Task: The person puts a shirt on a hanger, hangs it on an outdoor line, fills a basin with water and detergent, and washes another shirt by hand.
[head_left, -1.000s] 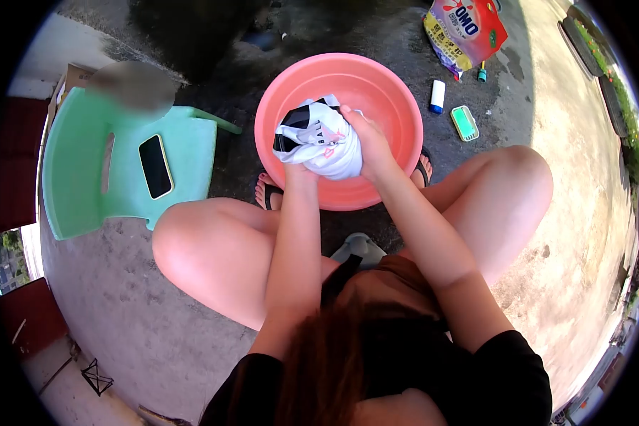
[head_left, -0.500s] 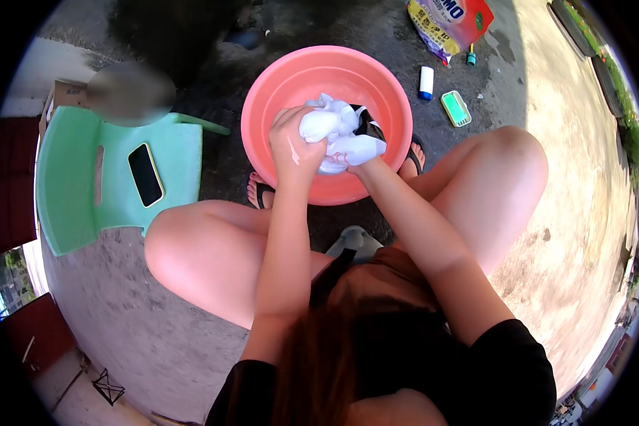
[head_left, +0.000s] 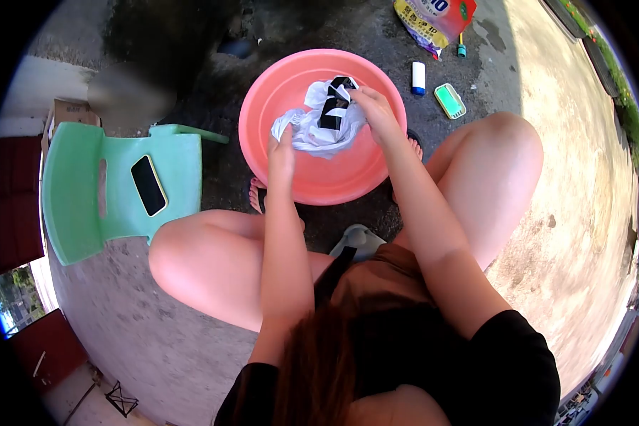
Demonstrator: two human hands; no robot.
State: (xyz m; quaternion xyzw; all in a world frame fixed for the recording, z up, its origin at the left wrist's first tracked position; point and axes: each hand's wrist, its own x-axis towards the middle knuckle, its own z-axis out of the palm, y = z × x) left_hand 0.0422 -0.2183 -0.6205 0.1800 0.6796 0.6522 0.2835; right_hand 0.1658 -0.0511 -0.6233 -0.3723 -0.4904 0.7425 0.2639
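A wet-looking white garment with black patches (head_left: 324, 131) is spread between my two hands, over the pink basin (head_left: 326, 186). At its left edge, my left hand (head_left: 282, 145) is closed on the bunched white fabric. My right hand (head_left: 373, 110) pinches the garment at its upper right, close to the black part. Folds hide some of my fingertips and the garment's full shape. Whether its underside touches the basin floor, I cannot tell.
A green plastic chair (head_left: 74, 192) with a phone (head_left: 149, 186) on its seat stands to my left. Right of the basin are a white bottle with a blue cap (head_left: 418, 78), a green soap dish (head_left: 450, 101) and a colourful detergent bag (head_left: 437, 25).
My hands have moved apart, my right hand going up and right. The garment, bunched up before, is now opened out, with more of its black part showing.
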